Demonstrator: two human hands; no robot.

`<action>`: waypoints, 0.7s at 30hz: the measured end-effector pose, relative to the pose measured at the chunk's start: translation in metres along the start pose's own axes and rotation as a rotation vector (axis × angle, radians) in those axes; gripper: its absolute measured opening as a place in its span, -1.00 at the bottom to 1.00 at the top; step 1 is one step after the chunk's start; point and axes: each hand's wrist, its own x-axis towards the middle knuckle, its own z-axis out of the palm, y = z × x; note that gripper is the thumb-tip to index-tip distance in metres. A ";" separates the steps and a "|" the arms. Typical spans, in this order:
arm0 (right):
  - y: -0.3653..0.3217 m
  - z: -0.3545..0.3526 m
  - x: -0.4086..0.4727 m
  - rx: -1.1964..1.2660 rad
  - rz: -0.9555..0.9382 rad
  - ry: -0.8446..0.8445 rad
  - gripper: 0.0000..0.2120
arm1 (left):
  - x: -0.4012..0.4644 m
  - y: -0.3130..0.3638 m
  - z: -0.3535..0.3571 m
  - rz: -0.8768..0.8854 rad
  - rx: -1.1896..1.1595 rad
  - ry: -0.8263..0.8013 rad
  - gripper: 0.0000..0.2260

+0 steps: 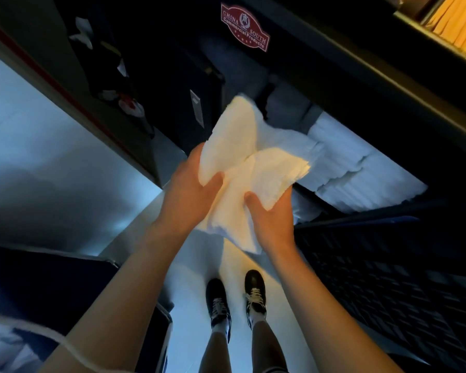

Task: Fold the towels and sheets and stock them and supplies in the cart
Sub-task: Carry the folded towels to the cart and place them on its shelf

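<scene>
Standing on a pale floor [191, 305], the person shows two black lace-up shoes [218, 305] at the bottom of the view, with both bare forearms reaching up and forward above them. Further out, the left hand [189, 192] is clamped on the left edge of a white towel [242, 162], thumb pressed over the cloth, while the right hand [272, 214] is closed on its lower right part, thumb on top. Between them the towel is bunched and partly folded, held in the air just in front of the dark cart [334, 76]. Beyond it, a stack of white folded linen [361, 173] lies on a cart shelf. Farther up, a red label [244, 27] sits on the cart's dark panel.
</scene>
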 end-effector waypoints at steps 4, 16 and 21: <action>0.003 0.007 -0.017 -0.027 0.024 -0.106 -0.31 | -0.033 -0.014 -0.009 -0.039 -0.051 0.098 -0.51; -0.016 0.107 -0.032 -0.162 -0.040 -0.447 -0.32 | -0.086 -0.086 -0.090 -0.344 -0.076 0.395 -0.52; -0.027 0.170 -0.034 -0.199 -0.049 -0.523 -0.38 | -0.082 -0.118 -0.136 -0.416 -0.109 0.471 -0.48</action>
